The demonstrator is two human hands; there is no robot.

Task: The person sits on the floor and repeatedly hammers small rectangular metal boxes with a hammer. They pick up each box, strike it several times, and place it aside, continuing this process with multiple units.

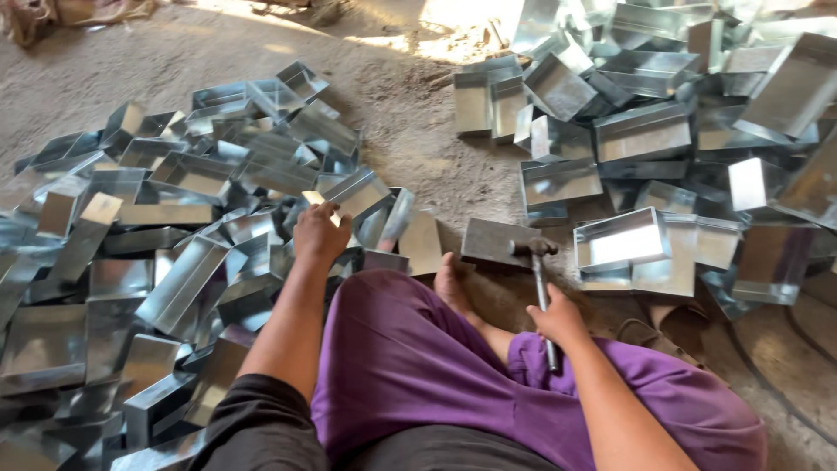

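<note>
I sit on the ground with purple trousers and a bare foot (452, 283) stretched forward. My left hand (319, 234) reaches into the pile of folded sheet-metal pieces (179, 262) on my left and closes on one shiny piece (356, 194) at the pile's near edge. My right hand (558, 318) grips the handle of a hammer (539, 272), whose head rests on a flat dark metal block (493, 242) in front of me.
A second heap of finished open metal trays (645, 131) fills the right and far right. Bare dirt floor (401, 113) runs between the two heaps. A sandal (645, 333) lies by my right knee.
</note>
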